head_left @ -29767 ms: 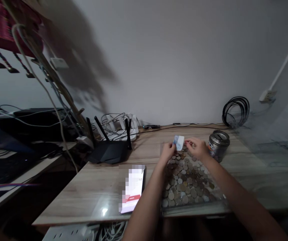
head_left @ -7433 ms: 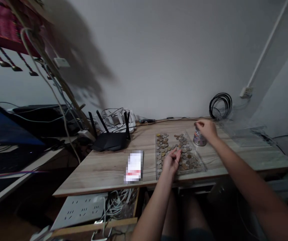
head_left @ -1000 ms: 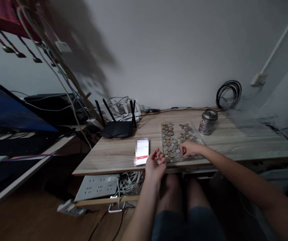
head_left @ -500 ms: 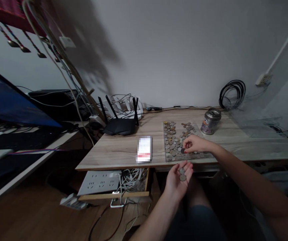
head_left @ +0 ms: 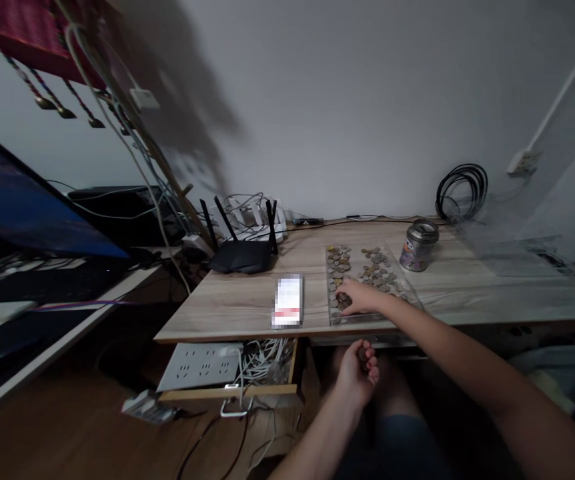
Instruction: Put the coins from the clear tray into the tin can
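Observation:
My left hand is held palm up in front of the desk edge, its fingers curled in over coins that show only in part. Over the near left part of a shallow clear tray, my right hand reaches down. Its thumb and fingers are apart, with dark coins lying between them at the tray's surface. Many loose coins in silver and brass tones are spread across the tray. A round printed tin with a slotted lid stands behind it on the right.
A phone with a lit screen lies left of the tray. Behind it stands a black router. Below the desk, an open drawer holds a power strip and white cables. A black cable coil leans against the wall.
My left hand has curled shut over the coins that lay on its open palm, and has dropped slightly. My right hand has moved left across the tray, and its fingers have spread.

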A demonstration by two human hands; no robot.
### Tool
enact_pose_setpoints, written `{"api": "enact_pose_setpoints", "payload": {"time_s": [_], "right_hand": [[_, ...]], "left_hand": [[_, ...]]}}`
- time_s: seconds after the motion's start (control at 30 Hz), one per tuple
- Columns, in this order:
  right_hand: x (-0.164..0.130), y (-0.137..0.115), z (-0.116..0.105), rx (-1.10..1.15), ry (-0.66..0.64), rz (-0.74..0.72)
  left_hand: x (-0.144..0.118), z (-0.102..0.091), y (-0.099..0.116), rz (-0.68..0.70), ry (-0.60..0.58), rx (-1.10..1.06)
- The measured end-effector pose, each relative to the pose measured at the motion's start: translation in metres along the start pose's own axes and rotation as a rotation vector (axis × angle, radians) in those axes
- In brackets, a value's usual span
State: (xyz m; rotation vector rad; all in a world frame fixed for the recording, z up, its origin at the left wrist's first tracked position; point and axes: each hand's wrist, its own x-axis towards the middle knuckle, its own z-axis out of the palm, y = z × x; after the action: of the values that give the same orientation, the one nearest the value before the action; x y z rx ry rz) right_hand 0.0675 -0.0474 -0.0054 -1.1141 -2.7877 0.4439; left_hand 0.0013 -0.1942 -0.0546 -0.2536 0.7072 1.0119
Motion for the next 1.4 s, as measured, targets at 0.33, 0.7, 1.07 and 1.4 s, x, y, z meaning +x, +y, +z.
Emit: {"api": "enact_pose_setpoints", "payload": {"time_s": [0.33, 0.7, 1.07, 1.4], "right_hand": [[0.003, -0.013, 0.003, 0.03, -0.249, 0.143], [-0.039, -0.019, -0.02, 0.612, -0.143, 0.022], [0.013, 0.028, -0.002, 0.009, 0.126, 0.246], [0.039, -0.006, -0.008, -0.081, -0.204, 0.265]], "left_hand": [[-0.006, -0.003, 0.013, -0.023, -0.005, -0.051], [-0.026, 0.015, 0.019, 0.054, -0.081, -0.063], [-0.017, -0.003, 0.016, -0.095, -0.17, -0.182], [-0.013, -0.007, 0.018, -0.108, -0.15, -0.18]]}}
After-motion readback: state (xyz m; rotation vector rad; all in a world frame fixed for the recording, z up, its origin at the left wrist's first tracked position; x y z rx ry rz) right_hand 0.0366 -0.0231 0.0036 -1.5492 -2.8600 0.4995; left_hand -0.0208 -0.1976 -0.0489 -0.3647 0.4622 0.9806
